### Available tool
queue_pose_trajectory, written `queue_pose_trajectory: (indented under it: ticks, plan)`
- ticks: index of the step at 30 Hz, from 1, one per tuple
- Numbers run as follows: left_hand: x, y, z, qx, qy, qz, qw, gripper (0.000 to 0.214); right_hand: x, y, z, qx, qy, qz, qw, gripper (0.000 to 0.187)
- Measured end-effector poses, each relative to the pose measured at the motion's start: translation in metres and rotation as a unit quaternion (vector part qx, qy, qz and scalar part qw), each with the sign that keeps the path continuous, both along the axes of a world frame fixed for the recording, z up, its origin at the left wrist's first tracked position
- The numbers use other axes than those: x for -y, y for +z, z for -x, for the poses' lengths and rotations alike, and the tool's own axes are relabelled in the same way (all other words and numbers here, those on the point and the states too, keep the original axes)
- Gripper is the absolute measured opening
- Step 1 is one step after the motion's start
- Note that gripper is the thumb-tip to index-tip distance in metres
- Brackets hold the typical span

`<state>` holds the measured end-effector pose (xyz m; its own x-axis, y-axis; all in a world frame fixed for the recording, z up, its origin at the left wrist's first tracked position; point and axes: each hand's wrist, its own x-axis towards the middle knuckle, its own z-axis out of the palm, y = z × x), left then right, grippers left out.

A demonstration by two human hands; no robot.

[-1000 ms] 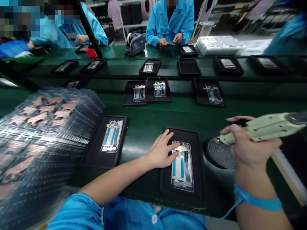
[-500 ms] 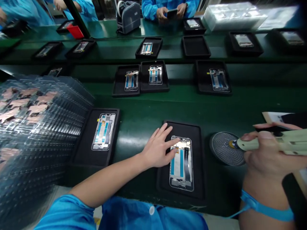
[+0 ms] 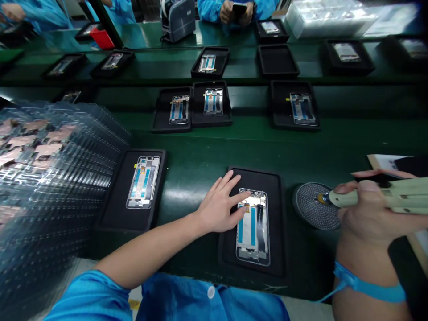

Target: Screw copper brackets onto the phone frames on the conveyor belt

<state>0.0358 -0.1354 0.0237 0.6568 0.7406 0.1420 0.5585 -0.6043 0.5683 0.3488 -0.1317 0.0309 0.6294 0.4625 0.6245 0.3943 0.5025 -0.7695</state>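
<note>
My left hand point(image 3: 220, 206) lies flat with fingers spread on a phone frame point(image 3: 253, 227), touching its upper left corner. The frame rests in a black tray point(image 3: 276, 196) on the green belt right in front of me. My right hand point(image 3: 371, 214) is closed around a pale green electric screwdriver point(image 3: 384, 197). The screwdriver's tip rests on a round grey screw dish point(image 3: 312, 207) just right of the tray. A blue wrist strap point(image 3: 364, 285) circles my right wrist.
A second tray with a phone frame point(image 3: 143, 182) lies to the left. A stack of clear blister trays point(image 3: 43, 178) fills the left side. More black trays point(image 3: 294, 109) sit on the farther belts. A person in blue point(image 3: 236, 9) works opposite, beside a tape dispenser point(image 3: 177, 18).
My right hand with the screwdriver moved right and down, its tip now on the screw dish. The view tilted down a little. My left hand stayed on the phone frame.
</note>
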Motion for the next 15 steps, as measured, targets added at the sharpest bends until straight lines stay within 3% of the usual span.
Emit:
queue_pose_trajectory:
  ticks: [7, 15]
  plan:
    - [-0.0012, -0.0002, 0.0001, -0.005, 0.002, 0.002, 1.000, 0.044, -0.0004, -0.0009, 0.0008, 0.005, 0.026, 0.003, 1.000, 0.042]
    - [0.0022, -0.0026, -0.0076, -0.002, 0.005, -0.012, 1.000, 0.045, -0.0014, 0.0078, 0.0069, -0.044, -0.041, 0.008, 0.998, 0.041]
